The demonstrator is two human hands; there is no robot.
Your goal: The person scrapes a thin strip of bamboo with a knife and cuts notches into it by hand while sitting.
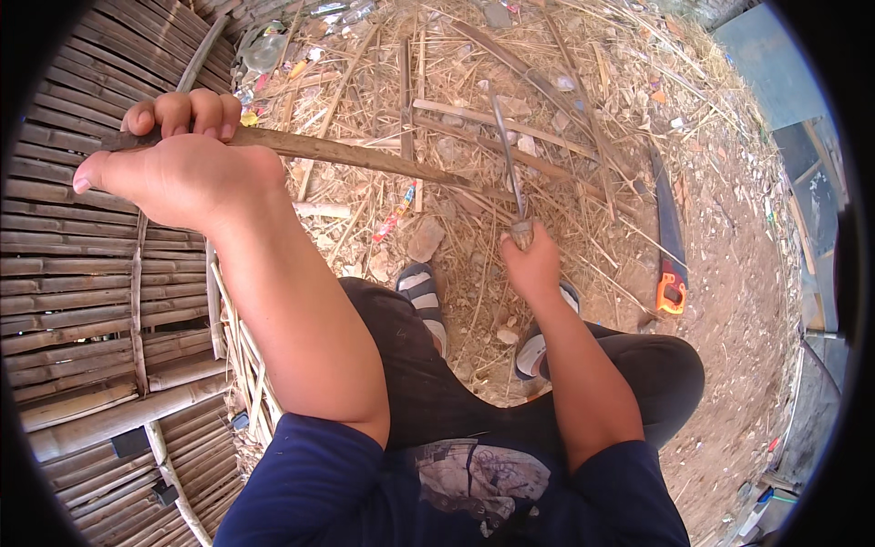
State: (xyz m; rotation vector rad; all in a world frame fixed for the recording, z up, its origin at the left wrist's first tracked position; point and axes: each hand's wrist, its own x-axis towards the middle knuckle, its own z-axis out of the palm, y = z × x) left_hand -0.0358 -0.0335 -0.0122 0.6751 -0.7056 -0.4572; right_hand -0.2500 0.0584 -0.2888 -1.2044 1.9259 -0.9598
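Head view, the only one we have. We look down on our own two forearms, which come up from the lower edge over dark trousers and sandalled feet.

Left hand (pixel 182 169), upper left of the frame: grip closed around the near end of a long brown bamboo strip (pixel 365 157), fingers curled over the top, thumb stretched out to the left. The strip's long axis runs from that fist toward the centre of the frame, sloping slightly downward to the right, and its far end reaches the spot just above the other fist.

Right hand (pixel 531 264), centre of the frame: grip closed on the handle of a thin-bladed knife (pixel 508 150). The blade points up and slightly left in the frame, away from the body, and crosses the strip near its far end. Whether the metal touches the strip there we cannot tell.

So the strip lies left-to-right and the blade nearly square to it; the right hand is the nearer one to the crossing point.

Surroundings: a woven bamboo panel (pixel 73 273) fills the left edge. Straw and split offcuts (pixel 510 123) litter the dirt ground (pixel 729 301). An orange-handled handsaw (pixel 668 246) lies well apart on the right.
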